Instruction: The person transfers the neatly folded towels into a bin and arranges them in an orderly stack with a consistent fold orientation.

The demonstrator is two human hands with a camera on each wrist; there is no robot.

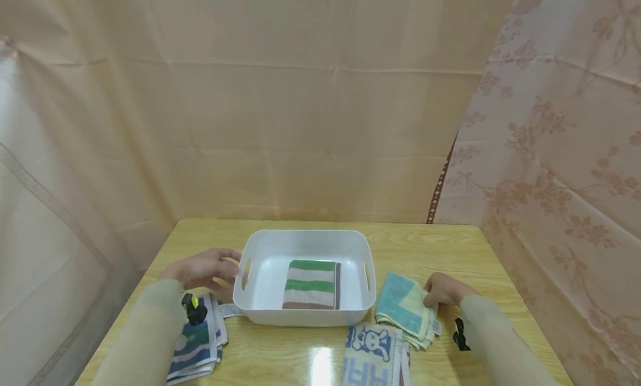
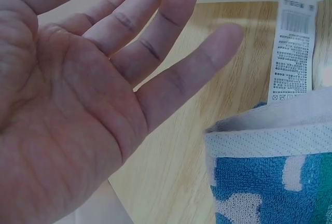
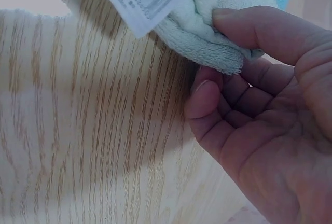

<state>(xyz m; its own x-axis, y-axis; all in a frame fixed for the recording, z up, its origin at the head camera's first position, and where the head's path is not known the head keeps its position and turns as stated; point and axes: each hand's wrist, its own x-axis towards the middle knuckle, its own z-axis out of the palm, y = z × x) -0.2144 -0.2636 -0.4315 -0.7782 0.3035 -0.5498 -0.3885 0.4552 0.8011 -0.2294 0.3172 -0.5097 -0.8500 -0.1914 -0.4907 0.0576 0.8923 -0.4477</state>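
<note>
One striped towel (image 1: 311,285) already lies folded flat in the white bin (image 1: 260,308) on the bench (image 1: 430,238). My right hand (image 1: 444,290) pinches the near edge of the teal towel (image 1: 400,305) just right of the bin, thumb on top, fingers (image 3: 207,97) curled under its fold. My left hand (image 1: 205,269) is spread and loose beside the bin's left wall, holding nothing, above the blue towel (image 1: 197,344). A rabbit towel (image 1: 373,355) waits in front. So by my reckoning one is in, three remain out.
</note>
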